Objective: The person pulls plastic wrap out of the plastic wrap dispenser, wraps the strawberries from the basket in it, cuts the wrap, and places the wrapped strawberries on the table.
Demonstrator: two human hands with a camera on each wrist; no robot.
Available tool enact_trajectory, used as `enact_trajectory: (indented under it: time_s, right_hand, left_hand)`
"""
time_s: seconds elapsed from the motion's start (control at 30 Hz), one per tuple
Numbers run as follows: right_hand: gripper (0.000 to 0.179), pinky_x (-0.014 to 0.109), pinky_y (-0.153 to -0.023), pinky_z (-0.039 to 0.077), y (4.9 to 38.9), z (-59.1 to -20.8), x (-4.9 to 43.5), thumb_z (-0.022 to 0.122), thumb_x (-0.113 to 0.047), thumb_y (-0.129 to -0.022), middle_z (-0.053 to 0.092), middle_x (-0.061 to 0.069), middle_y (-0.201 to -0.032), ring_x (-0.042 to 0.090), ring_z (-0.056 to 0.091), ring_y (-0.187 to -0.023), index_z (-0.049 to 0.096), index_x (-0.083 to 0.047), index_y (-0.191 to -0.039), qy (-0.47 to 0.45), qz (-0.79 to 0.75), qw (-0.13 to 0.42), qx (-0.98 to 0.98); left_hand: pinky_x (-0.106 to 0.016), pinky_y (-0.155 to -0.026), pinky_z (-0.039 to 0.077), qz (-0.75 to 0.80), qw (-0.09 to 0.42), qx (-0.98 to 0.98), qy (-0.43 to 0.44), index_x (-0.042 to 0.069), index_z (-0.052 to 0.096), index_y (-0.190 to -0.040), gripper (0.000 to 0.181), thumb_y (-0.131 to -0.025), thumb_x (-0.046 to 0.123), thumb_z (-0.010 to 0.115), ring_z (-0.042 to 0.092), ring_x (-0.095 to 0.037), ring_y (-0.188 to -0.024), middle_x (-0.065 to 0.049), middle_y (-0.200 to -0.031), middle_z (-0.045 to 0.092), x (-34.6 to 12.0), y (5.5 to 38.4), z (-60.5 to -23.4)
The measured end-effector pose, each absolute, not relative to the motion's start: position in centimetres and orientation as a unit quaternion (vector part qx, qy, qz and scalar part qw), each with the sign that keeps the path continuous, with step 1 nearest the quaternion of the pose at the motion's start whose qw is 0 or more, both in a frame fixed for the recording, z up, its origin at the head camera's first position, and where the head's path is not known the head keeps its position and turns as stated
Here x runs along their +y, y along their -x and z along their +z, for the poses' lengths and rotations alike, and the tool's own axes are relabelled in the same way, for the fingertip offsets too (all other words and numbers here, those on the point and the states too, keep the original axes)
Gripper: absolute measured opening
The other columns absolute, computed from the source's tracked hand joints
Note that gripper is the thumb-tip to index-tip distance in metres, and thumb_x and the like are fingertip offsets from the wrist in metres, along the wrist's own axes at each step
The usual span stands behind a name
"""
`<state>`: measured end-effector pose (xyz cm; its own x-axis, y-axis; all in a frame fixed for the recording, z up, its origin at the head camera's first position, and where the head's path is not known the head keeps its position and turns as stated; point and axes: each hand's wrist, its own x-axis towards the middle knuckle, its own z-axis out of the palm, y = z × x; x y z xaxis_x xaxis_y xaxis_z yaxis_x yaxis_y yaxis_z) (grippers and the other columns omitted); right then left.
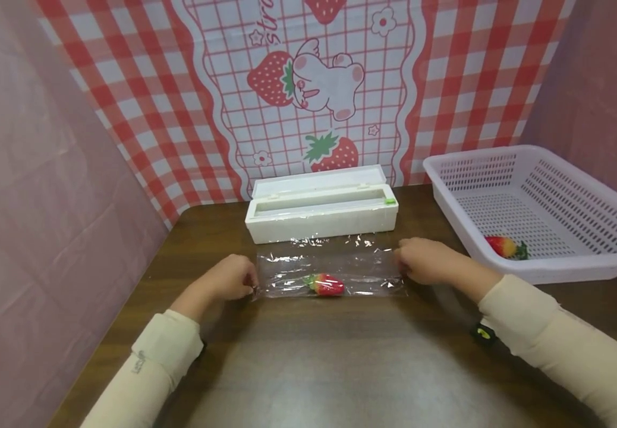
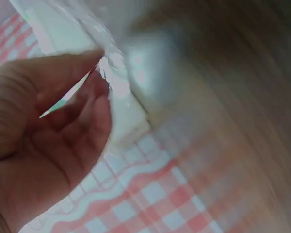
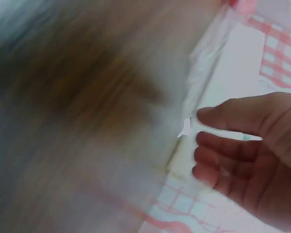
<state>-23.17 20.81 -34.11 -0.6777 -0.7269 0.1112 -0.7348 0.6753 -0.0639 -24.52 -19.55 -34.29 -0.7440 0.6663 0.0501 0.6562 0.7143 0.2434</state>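
A sheet of clear plastic wrap lies across the table in front of a long white wrap dispenser box, whose lid stands raised. A red strawberry with a yellowish top and green leaves shows within the sheet's outline, near its front edge. At the sheet's left end, my left hand pinches the wrap's edge between thumb and fingertips; the left wrist view shows the crinkled film there. My right hand is at the opposite end, its thumb and bent fingers apart beside the film edge.
On the right stands a white perforated plastic basket with another strawberry inside. A small green piece sits on the box's right end. Behind the brown wooden table hangs a red-and-white checked cloth.
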Motion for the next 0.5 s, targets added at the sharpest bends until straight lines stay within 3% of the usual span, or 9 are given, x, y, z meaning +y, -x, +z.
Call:
enact_trajectory:
  time_s: [0.1,0.17,0.33,0.5]
  right_hand:
    - [0.022,0.033,-0.058,0.047,22.6,-33.7,18.9,0.074,0.005,-0.069,0.050,-0.002,-0.073,0.015,0.050,-0.065,0.059,-0.010,-0.073,-0.427,0.075,0.062,-0.899]
    - [0.020,0.032,-0.062,0.049,22.3,-33.5,17.1,0.076,0.002,-0.071,0.053,-0.001,-0.075,0.015,0.052,-0.069,0.061,-0.008,-0.078,-0.452,0.095,0.055,-0.885]
    - [0.022,0.032,-0.067,0.052,22.0,-33.6,12.9,0.080,-0.008,-0.074,0.057,0.001,-0.082,0.016,0.056,-0.074,0.063,-0.005,-0.088,-0.482,0.113,0.050,-0.867]
    - [0.034,0.032,-0.069,0.051,22.3,-34.3,11.1,0.087,-0.017,-0.069,0.055,-0.001,-0.083,0.015,0.054,-0.074,0.062,-0.007,-0.091,-0.485,0.105,0.055,-0.866]
  left_hand:
    - [-0.029,-0.065,0.051,0.131,-0.060,0.907,-0.395,0.006,0.071,-0.077,0.010,-0.071,-0.002,0.075,0.056,-0.014,-0.070,0.000,-0.074,0.061,-17.8,24.1,-34.1]
    - [-0.031,-0.070,0.052,0.147,-0.078,0.890,-0.424,0.005,0.072,-0.084,0.013,-0.072,0.003,0.078,0.058,-0.016,-0.076,-0.002,-0.081,0.062,-16.2,23.9,-34.2]
    - [-0.034,-0.083,0.051,0.140,-0.056,0.872,-0.466,0.005,0.070,-0.096,0.029,-0.073,0.014,0.085,0.060,-0.019,-0.090,-0.004,-0.095,0.062,-12.8,23.5,-34.5]
    - [-0.032,-0.084,0.052,0.120,-0.027,0.880,-0.459,0.009,0.068,-0.098,0.030,-0.073,0.013,0.084,0.060,-0.016,-0.091,0.000,-0.097,0.060,-11.3,23.6,-34.7]
